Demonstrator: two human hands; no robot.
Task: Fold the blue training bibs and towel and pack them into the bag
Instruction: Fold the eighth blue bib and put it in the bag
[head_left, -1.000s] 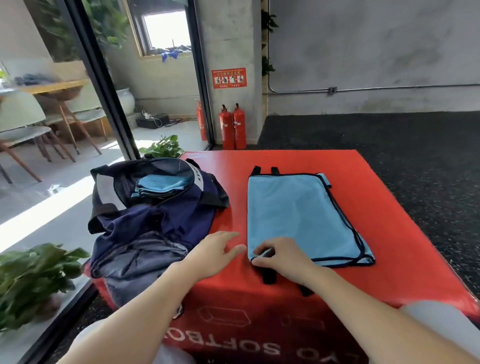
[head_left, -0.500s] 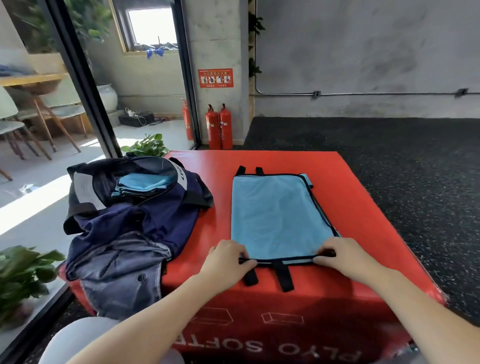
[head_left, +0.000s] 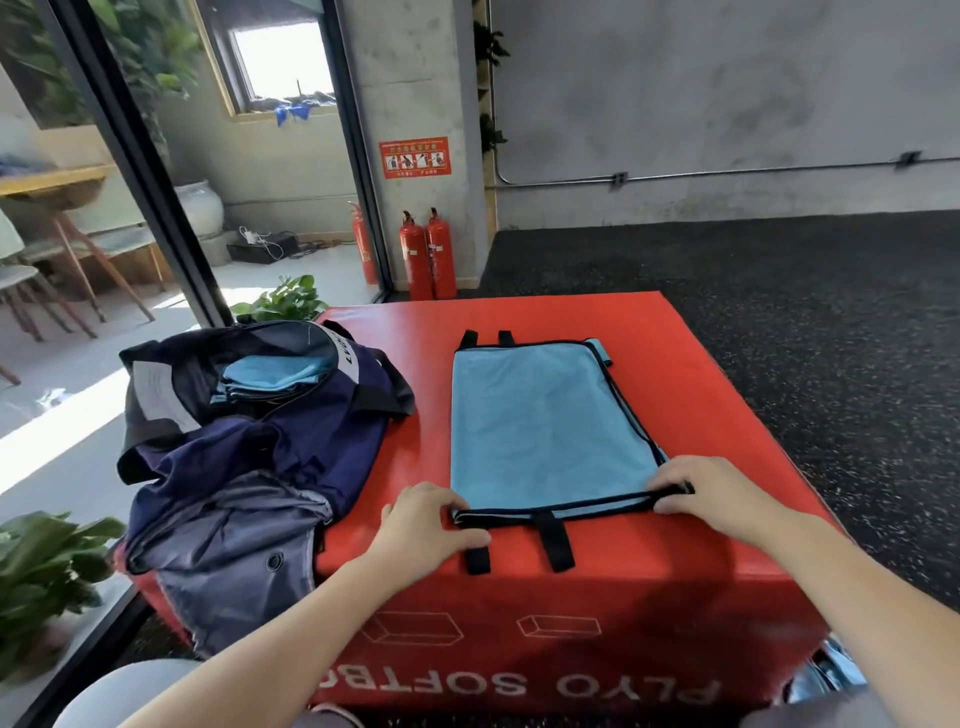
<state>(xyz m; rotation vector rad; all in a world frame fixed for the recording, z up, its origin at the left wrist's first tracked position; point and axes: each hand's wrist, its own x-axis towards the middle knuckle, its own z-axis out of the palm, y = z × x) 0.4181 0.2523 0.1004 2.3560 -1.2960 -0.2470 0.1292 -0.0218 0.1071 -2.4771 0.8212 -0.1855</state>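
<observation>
Head view: blue bib (head_left: 545, 426) is lying flat on the red soft box (head_left: 519, 317), w/ black straps at near & far ends. Left hand (head_left: 428, 525) is pinching the near-left corner of the bib; right hand (head_left: 711, 493) is gripping the near-right corner, fingers curled over the black trim. Just left of the bib, the dark blue bag (head_left: 249, 441) is sitting open on the box edge, w/ folded blue fabric (head_left: 275, 376) already showing inside. Judging by that, some items are packed; this bib is looking part-folded, needing approx. one more fold before going in. Can't tell which piece is the towel.
</observation>
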